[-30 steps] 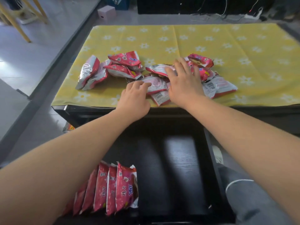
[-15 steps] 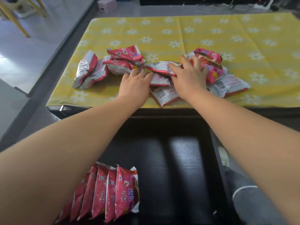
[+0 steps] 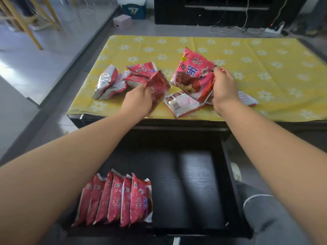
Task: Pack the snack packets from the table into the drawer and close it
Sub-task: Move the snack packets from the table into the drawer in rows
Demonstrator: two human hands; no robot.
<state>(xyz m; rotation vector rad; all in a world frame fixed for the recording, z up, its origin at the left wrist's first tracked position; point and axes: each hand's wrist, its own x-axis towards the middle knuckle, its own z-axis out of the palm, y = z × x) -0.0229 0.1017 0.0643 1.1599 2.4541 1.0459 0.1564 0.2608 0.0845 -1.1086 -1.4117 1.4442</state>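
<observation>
My right hand [image 3: 223,89] grips a pink snack packet [image 3: 192,75] by its edge, lifted off the table with its printed front facing me. My left hand [image 3: 137,101] holds another pink packet [image 3: 158,85], raised and tilted. A face-down packet [image 3: 180,103] lies between my hands on the yellow flowered tablecloth [image 3: 247,59]. Further packets [image 3: 113,82] lie in a heap at the left, and one packet [image 3: 246,99] shows behind my right wrist. The black drawer [image 3: 191,183] stands open below the table edge, with several packets [image 3: 116,198] standing in a row at its left end.
My knee in grey trousers [image 3: 265,209] is to the right of the drawer. On the floor beyond the table are a pink box [image 3: 122,22], a blue box [image 3: 134,8], a black cabinet [image 3: 226,9] with cables, and wooden chair legs [image 3: 23,20] at far left.
Both hands were pressing flat on the pile of packets; now each has lifted one packet off the table. The camera has tilted up a little.
</observation>
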